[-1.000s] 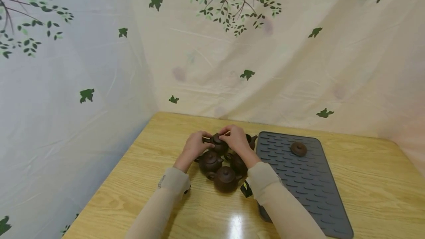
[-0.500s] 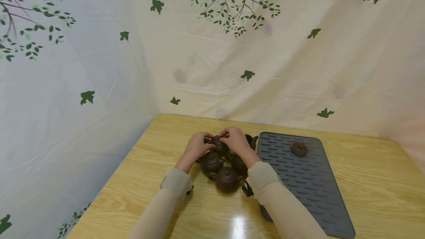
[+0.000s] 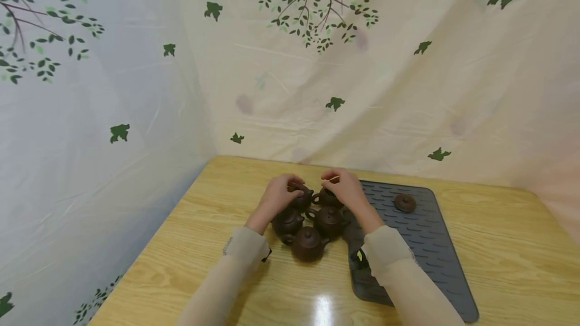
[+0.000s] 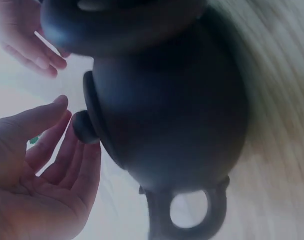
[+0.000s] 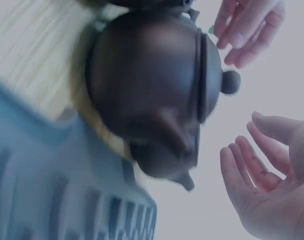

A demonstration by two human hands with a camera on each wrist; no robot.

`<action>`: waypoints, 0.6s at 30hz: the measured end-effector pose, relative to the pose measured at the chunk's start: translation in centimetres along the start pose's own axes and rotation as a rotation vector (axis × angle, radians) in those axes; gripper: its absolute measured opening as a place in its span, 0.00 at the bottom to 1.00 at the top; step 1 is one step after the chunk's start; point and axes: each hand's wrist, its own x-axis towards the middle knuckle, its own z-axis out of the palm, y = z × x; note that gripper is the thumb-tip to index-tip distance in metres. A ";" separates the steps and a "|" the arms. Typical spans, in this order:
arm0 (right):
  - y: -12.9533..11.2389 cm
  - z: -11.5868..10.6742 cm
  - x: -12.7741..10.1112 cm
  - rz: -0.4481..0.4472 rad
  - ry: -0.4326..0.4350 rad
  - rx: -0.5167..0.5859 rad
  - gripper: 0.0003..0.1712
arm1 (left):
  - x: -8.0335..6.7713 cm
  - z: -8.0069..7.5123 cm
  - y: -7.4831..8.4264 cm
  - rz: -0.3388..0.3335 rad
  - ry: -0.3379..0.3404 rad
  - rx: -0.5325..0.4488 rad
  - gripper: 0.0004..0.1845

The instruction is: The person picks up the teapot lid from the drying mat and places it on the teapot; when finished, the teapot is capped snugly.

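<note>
Several small dark brown clay teapots stand bunched together on the wooden table [image 3: 204,245]. My left hand [image 3: 283,192] hovers at the back left teapot [image 3: 303,198]. In the left wrist view its fingers [image 4: 57,150] lie relaxed beside the lid knob [image 4: 83,127] of a teapot [image 4: 166,115] and grip nothing. My right hand [image 3: 345,187] is over the back right teapot [image 3: 325,198]. In the right wrist view this hand [image 5: 271,185] is open, apart from a teapot [image 5: 152,85] and its knob [image 5: 230,82].
A dark grey ribbed mat [image 3: 417,245] lies right of the teapots, with one loose brown lid [image 3: 405,202] near its far edge. Closer teapots stand at the front [image 3: 308,244], middle left [image 3: 287,221] and middle right [image 3: 328,221]. Leaf-printed cloth walls close the back and left.
Both hands were together on the back left teapot. My right hand has since moved right to the back right teapot, and the hands have parted.
</note>
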 end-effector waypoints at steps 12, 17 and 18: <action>3.7 -5.5 -2.1 0.009 0.106 0.056 0.17 | 0.6 1.6 0.7 0.041 -0.114 -0.021 0.11; 5.3 -7.5 -3.0 0.059 0.161 0.033 0.20 | 0.6 2.0 0.6 0.039 -0.123 -0.035 0.12; 5.6 -7.9 -3.2 0.072 0.172 0.018 0.20 | 0.6 2.1 0.6 0.036 -0.123 -0.033 0.12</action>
